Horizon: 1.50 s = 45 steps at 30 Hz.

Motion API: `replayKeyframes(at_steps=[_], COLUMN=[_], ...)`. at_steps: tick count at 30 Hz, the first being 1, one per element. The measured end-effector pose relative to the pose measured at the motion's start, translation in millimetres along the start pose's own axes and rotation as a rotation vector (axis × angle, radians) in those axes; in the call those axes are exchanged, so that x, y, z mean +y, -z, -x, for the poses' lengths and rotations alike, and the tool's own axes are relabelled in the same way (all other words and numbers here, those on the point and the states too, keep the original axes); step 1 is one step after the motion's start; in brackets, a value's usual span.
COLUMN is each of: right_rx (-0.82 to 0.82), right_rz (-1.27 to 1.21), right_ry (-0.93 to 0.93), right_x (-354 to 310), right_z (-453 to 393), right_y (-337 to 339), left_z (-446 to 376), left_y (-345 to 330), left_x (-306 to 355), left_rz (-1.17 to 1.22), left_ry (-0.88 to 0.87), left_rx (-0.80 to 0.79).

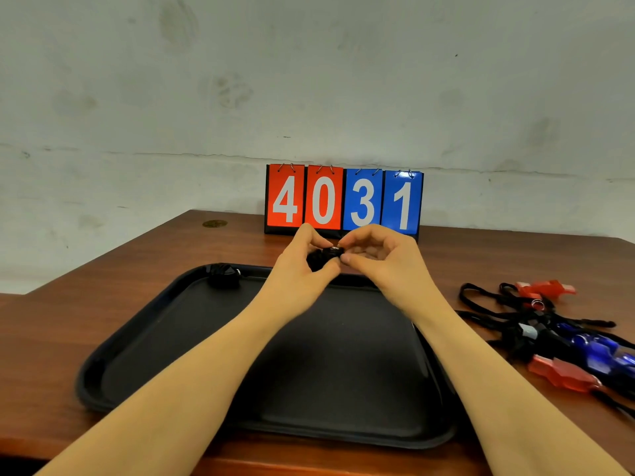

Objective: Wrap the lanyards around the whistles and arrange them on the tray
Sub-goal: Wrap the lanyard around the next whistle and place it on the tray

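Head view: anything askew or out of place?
Nothing damaged or spilled. The unwrapped whistles lie in a tangled heap right of the tray; one wrapped bundle sits at its far-left corner. Both hands hold another black whistle.

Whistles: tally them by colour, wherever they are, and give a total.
Black: 2, one wrapped on the tray, one held in both hands
Red: 2, on the table
Blue: at least 1 in the tangled pile; more cannot be told
Total: 5 at least
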State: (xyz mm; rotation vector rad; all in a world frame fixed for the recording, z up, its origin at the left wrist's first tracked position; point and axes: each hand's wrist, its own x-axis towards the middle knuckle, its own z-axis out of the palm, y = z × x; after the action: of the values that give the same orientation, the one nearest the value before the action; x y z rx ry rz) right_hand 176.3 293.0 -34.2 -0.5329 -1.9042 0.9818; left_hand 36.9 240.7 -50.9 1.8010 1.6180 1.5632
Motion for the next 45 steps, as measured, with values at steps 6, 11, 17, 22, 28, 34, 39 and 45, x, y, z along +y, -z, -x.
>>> replayKeyframes(at_steps=[6, 11, 17, 22, 28, 34, 39, 45], right_rx=[0.023, -0.017, -0.064, -0.095, -0.151, -0.154, -0.188, -0.121], right_rz=[0.249, 0.44, 0.466, 0.554, 0.605, 0.582, 0.645, 0.566], right_ry=[0.11, 0.189, 0.138, 0.129, 0.111, 0.103, 0.12, 0.151], right_x=[5, 5, 6, 8, 9, 7, 10, 11], right_z=[-1, -1, -2, -3, -4, -6, -4, -3], right_y=[0, 2, 6, 8, 10, 11, 12, 9], left_z=[1, 1, 3, 2, 2, 1, 3, 4], left_y=[1, 2, 1, 1, 2, 1, 0, 0], left_x=[-1, -2, -2, -2, -5, -8, -8, -1], left_rz=[-0.01, -0.029, -0.092, -0.114, -0.175, -0.204, -0.217, -0.052], left_ry=[-0.004, 0.015, -0.012, -0.016, -0.03, -0.037, -0.073, -0.064], left_rx=[-0.034, -0.058, -0.086, -0.098, -0.105, -0.102, -0.128, -0.129])
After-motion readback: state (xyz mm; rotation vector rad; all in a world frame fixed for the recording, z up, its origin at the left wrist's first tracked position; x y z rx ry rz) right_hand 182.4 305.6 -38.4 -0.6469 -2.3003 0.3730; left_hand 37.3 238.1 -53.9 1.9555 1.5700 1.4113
